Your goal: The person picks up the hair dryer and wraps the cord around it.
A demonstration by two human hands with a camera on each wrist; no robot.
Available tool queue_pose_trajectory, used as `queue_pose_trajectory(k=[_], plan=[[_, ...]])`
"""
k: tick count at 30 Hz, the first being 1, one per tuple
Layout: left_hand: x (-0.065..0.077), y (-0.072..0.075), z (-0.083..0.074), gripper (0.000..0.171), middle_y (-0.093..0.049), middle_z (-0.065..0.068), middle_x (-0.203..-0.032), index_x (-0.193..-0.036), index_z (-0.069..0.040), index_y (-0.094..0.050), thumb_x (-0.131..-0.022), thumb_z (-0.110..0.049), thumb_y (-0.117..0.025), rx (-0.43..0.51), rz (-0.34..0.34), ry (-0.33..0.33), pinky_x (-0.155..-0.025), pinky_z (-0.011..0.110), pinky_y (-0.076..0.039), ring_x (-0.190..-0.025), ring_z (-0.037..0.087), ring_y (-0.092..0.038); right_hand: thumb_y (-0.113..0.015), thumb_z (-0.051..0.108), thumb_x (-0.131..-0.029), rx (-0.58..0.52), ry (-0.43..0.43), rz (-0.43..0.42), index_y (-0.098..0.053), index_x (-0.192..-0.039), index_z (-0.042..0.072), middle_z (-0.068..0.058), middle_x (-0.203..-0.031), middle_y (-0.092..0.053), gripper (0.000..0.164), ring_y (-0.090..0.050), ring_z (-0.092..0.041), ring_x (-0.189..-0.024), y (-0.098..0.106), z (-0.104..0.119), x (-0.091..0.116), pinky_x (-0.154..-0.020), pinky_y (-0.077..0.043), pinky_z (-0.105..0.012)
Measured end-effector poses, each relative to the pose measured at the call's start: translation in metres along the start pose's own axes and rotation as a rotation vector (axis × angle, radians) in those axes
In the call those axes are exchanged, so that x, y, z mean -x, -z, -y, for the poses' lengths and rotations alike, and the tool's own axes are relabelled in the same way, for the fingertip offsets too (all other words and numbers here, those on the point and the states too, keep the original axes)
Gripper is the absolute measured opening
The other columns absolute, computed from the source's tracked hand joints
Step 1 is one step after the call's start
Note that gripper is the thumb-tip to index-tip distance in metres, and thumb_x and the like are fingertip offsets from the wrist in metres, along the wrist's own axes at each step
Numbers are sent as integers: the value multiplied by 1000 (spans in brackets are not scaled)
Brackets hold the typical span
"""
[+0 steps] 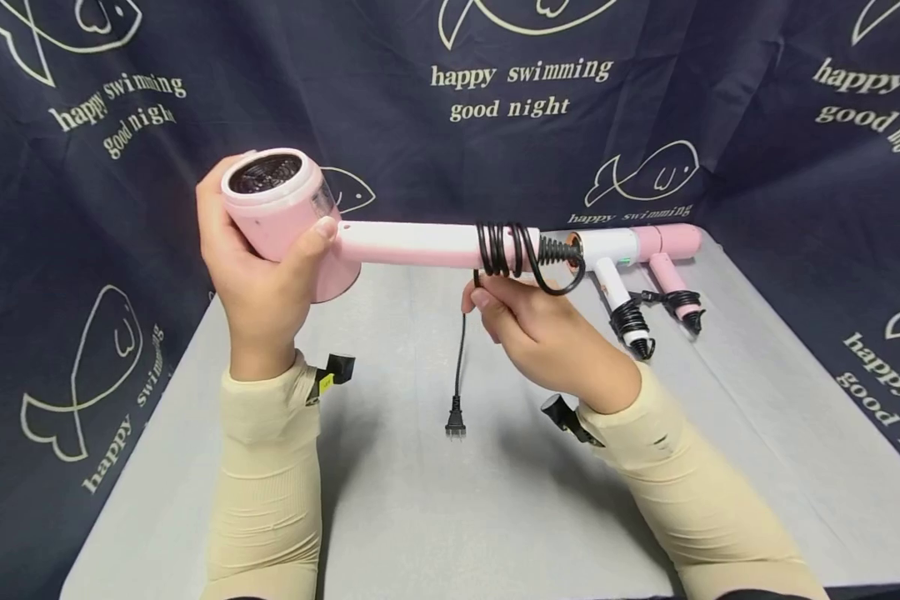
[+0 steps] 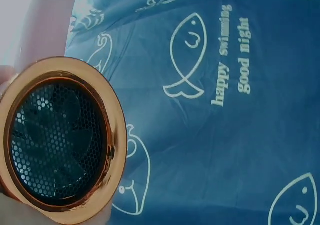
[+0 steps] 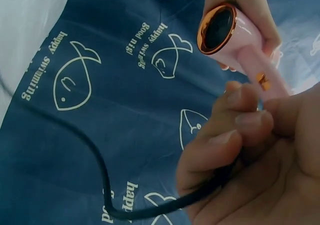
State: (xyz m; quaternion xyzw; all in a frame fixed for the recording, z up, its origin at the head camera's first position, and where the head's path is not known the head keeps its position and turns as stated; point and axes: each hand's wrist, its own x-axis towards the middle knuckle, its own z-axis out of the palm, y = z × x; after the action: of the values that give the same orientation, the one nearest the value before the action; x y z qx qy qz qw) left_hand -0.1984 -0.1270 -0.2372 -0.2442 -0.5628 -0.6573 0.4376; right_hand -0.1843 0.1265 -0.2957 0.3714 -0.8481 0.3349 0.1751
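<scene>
A pink hair dryer (image 1: 412,244) is held up over the table, its handle pointing right. My left hand (image 1: 258,267) grips it round the barrel, thumb near the handle joint. The left wrist view shows its copper-rimmed intake grille (image 2: 116,135) close up. Several turns of black power cord (image 1: 504,248) wrap the handle's end. Below the handle, my right hand (image 1: 547,329) pinches the cord with curled fingers; in the right wrist view the cord (image 3: 95,155) runs out of those fingers. The cord's free end hangs down with its two-pin plug (image 1: 456,417) over the table.
At the back right of the table (image 1: 390,517) lie a white hair dryer (image 1: 607,250) and another pink hair dryer (image 1: 671,250), both with cords wound on their handles. A dark blue curtain with fish prints (image 1: 420,50) surrounds the table's back and sides.
</scene>
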Motion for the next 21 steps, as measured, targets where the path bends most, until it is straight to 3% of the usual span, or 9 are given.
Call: queue_pose_trajectory(k=[4, 10, 16, 21], plan=[[-1, 1, 2, 63, -58, 15, -112, -118, 1, -52, -62, -10, -79, -61, -31, -16, -91, 38, -46, -101, 33, -57, -37, 30, -102, 137, -7, 73, -58, -104, 21, 14, -84, -54, 23, -50, -3, -71, -2, 3, 2, -72, -45, -21], [-2, 5, 6, 65, -56, 13, -113, -120, 3, -49, -63, -12, -78, -144, -83, -79, -95, 37, -43, -105, 28, -55, -41, 31, -101, 176, 48, 141, -57, -100, 22, 14, -73, -50, 18, -47, -2, -63, 2, 10, 5, -64, -43, -21], [-3, 8, 6, 66, -56, 11, -113, -121, 2, -49, -63, -12, -78, -187, -83, -80, -96, 36, -42, -107, 26, -54, -43, 31, -100, 229, 75, 97, -53, -89, 22, 13, -67, -42, 17, -41, -2, -59, 9, 21, 7, -57, -38, -20], [-3, 9, 5, 62, -59, 8, -112, -118, -3, -54, -62, -10, -78, -226, -39, -9, -91, 33, -43, -104, 22, -55, -49, 24, -98, 285, 145, 6, -54, -85, 19, 11, -63, -38, 15, -36, -3, -54, 21, 24, 10, -51, -33, -21]])
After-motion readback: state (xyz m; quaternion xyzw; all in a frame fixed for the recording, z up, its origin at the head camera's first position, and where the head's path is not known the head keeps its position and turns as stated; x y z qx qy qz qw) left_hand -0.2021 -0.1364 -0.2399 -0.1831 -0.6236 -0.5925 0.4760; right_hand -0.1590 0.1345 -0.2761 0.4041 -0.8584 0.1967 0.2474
